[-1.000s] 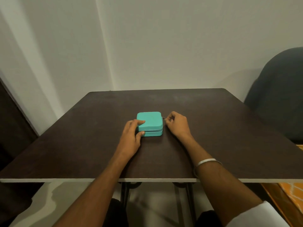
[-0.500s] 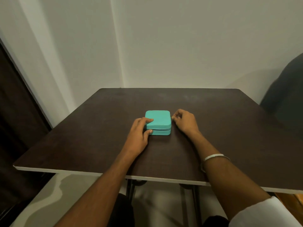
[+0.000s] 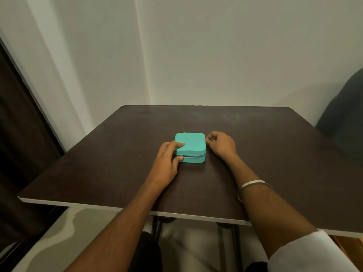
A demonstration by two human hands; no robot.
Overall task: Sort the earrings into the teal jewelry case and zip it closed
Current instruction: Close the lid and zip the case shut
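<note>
- The teal jewelry case [image 3: 190,147] lies flat near the middle of the dark table [image 3: 275,154], with its lid down.
- A thin pale line of zipper [image 3: 193,154] runs along the front side of the case, between the lid and the base.
- My left hand [image 3: 169,160] holds the left front corner of the case: the index finger lies on top of the lid, and the thumb presses against the front wall under the zipper line.
- My right hand [image 3: 221,145] is just beside the right side of the case, near its far corner. Its fingers are curled and the thumb meets the index finger as in a pinch. What they pinch is too small to see, so I cannot tell if it is the zipper pull.
- On my right wrist I wear a silver bangle [image 3: 253,186], and a white sleeve [image 3: 306,254] covers the upper part of that arm.
- The table stands in a corner of pale walls [image 3: 216,55]. A dark rounded shape [image 3: 345,118] is at the right edge, behind the table.
</note>
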